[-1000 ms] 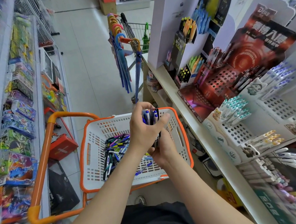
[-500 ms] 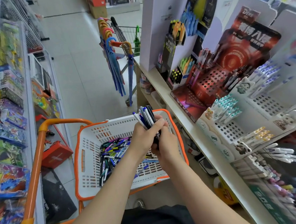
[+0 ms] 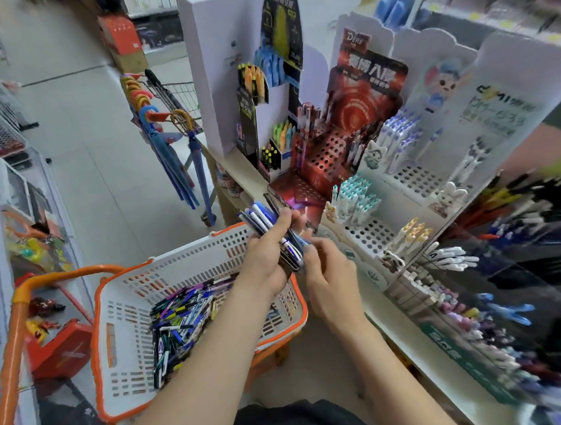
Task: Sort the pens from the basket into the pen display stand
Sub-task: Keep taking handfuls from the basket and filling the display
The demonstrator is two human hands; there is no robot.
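Pens, one bundle, count unclear, clamped in left hand over one basket, right hand fingers curled at bundle's lower end, hold unclear.

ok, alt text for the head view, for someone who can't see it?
A person's left hand grips a bundle of pens while the right hand pinches its lower end, above an orange-rimmed white basket holding loose pens. To the right, a shelf carries perforated pen display stands, partly filled.
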